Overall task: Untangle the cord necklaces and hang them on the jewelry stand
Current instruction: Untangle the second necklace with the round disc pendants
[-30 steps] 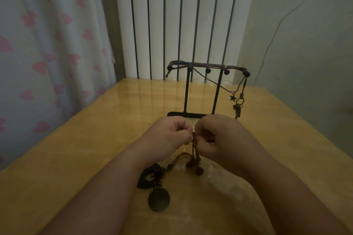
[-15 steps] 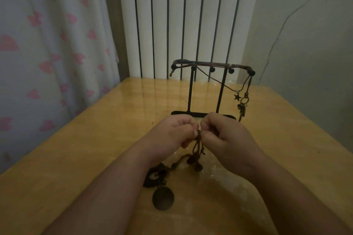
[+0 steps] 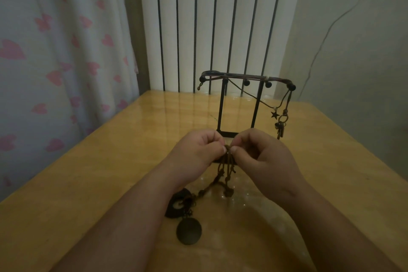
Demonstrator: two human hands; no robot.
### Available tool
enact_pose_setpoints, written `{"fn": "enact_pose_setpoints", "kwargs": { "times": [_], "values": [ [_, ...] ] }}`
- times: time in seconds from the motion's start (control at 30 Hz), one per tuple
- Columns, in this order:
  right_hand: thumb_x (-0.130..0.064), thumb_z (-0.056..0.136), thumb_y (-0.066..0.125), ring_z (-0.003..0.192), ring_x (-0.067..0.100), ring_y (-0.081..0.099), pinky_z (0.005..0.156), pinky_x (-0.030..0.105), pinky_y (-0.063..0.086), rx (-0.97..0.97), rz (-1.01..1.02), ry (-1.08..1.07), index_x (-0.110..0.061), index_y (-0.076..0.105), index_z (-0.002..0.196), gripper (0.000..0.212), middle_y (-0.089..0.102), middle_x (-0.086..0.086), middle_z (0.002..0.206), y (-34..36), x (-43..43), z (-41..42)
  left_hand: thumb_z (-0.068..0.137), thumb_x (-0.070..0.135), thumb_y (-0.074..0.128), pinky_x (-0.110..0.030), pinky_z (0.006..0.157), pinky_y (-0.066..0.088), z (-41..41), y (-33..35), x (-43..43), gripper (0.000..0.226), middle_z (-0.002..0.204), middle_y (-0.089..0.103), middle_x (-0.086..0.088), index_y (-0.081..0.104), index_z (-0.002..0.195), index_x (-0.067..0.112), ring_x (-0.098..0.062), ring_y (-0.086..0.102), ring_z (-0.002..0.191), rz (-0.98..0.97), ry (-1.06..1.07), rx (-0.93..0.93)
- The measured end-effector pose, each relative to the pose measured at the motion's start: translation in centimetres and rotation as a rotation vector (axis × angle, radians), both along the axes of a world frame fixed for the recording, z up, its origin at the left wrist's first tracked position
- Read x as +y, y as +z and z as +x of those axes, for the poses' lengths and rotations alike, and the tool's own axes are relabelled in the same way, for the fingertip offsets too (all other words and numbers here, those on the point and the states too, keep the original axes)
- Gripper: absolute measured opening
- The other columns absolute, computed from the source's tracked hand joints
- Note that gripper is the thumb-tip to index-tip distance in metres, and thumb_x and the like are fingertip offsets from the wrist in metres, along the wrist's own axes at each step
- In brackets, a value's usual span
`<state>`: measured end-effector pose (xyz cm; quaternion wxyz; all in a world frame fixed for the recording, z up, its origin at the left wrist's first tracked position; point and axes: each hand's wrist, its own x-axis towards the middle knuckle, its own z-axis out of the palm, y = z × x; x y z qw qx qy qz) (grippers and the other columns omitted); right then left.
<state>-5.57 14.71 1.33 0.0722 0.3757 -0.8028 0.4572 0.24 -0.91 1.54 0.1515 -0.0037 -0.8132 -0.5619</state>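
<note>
Head view. Our left hand [image 3: 198, 152] and right hand [image 3: 260, 157] meet thumb to thumb, both pinching the cords [image 3: 225, 170] at 1 knot. The strands trail down and leftward to a disc pendant [image 3: 189, 231] on the desk [image 3: 88, 183]. The stand [image 3: 247, 77] rises just beyond, about equally near both hands.

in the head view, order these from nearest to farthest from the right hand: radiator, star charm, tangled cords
1. tangled cords: pinched by the right hand, at its left.
2. star charm: hanging at the right end of the jewelry stand, just beyond the hand.
3. radiator: against the wall past the table's far edge.
</note>
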Motion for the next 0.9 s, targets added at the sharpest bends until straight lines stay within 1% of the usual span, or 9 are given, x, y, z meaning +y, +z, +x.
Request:
{"fn": "enact_pose_setpoints", "kwargs": {
  "times": [0.1,0.17,0.27,0.37,0.47,0.53,0.67,0.77,0.9],
  "values": [
    [-0.035,0.085,0.056,0.073,-0.004,0.051,0.056,0.012,0.041,0.177,0.143,-0.047,-0.041,0.055,0.083,0.005,0.055,-0.016,0.076,0.4,0.2,0.0,0.091,0.014,0.055,-0.019,0.062,0.039,0.0,0.1,0.2,0.021,0.056,0.054,0.019,0.059,0.073,0.024,0.006,0.049,0.056,-0.077,0.033,-0.017],
    [-0.037,0.084,0.054,0.076,-0.002,0.051,0.062,0.014,0.041,0.283,0.244,-0.062,-0.039,0.055,0.086,0.002,0.051,-0.021,0.078,0.5,0.2,-0.1,0.091,0.015,0.057,-0.02,0.062,0.038,0.0,0.0,0.3,0.02,0.06,0.053,0.016,0.059,0.073,0.024,0.004,0.047,0.056,-0.107,0.052,-0.026],
    [-0.041,0.082,0.049,0.073,-0.001,0.044,0.064,0.012,0.037,0.45,0.346,-0.085,-0.032,0.063,0.092,0.019,0.044,-0.024,0.077,0.4,0.2,-0.4,0.091,0.016,0.058,-0.022,0.062,0.039,0.0,0.0,0.5,0.02,0.067,0.053,0.011,0.059,0.073,0.025,0.002,0.046,0.057,-0.136,0.059,-0.041],
    [-0.04,0.082,0.047,0.072,0.003,0.045,0.062,0.012,0.036,0.511,0.375,-0.097,-0.027,0.065,0.088,0.023,0.048,-0.018,0.077,0.5,0.2,-0.5,0.092,0.018,0.057,-0.02,0.062,0.038,0.0,0.0,0.6,0.019,0.069,0.054,0.01,0.059,0.074,0.025,0.004,0.047,0.057,-0.154,0.055,-0.045],
    [-0.04,0.081,0.045,0.074,0.005,0.046,0.065,0.02,0.043,0.475,0.376,-0.105,-0.028,0.061,0.088,0.021,0.051,-0.016,0.078,0.6,0.2,-0.5,0.092,0.019,0.056,-0.022,0.063,0.039,-0.1,0.1,0.7,0.019,0.068,0.053,0.012,0.06,0.074,0.025,0.003,0.046,0.058,-0.133,0.035,-0.059],
    [-0.04,0.08,0.046,0.072,0.004,0.046,0.064,0.022,0.044,0.411,0.326,-0.111,-0.03,0.057,0.084,0.016,0.049,-0.016,0.075,0.6,0.2,-0.5,0.092,0.019,0.056,-0.024,0.063,0.04,0.0,0.2,0.8,0.021,0.064,0.052,0.013,0.06,0.073,0.027,-0.002,0.047,0.06,-0.093,0.022,-0.073],
    [-0.036,0.08,0.048,0.063,0.007,0.047,0.056,0.021,0.042,0.132,0.082,-0.066,-0.03,0.053,0.078,0.008,0.052,-0.01,0.07,0.0,-0.1,-0.1,0.089,0.021,0.055,-0.029,0.063,0.04,0.1,0.1,0.8,0.026,0.061,0.052,0.011,0.062,0.066,0.032,-0.009,0.046,0.062,0.025,-0.017,-0.08],
    [-0.024,0.089,0.051,0.059,0.002,0.046,0.051,0.014,0.04,-0.051,-0.092,-0.003,-0.026,0.056,0.08,0.011,0.053,-0.008,0.067,-0.6,-0.5,0.1,0.086,0.024,0.056,-0.032,0.066,0.04,0.1,0.1,0.5,0.022,0.063,0.054,0.008,0.065,0.066,0.031,-0.012,0.047,0.063,0.114,-0.023,-0.078],
    [-0.021,0.093,0.053,0.06,-0.002,0.048,0.053,0.01,0.041,-0.061,-0.063,0.004,-0.028,0.056,0.082,0.014,0.054,-0.01,0.07,-0.8,-0.4,-0.2,0.092,0.026,0.06,-0.027,0.068,0.044,0.2,0.1,0.3,0.016,0.069,0.064,0.013,0.069,0.079,0.028,-0.003,0.056,0.068,-0.015,0.035,-0.07]
  ]
}}
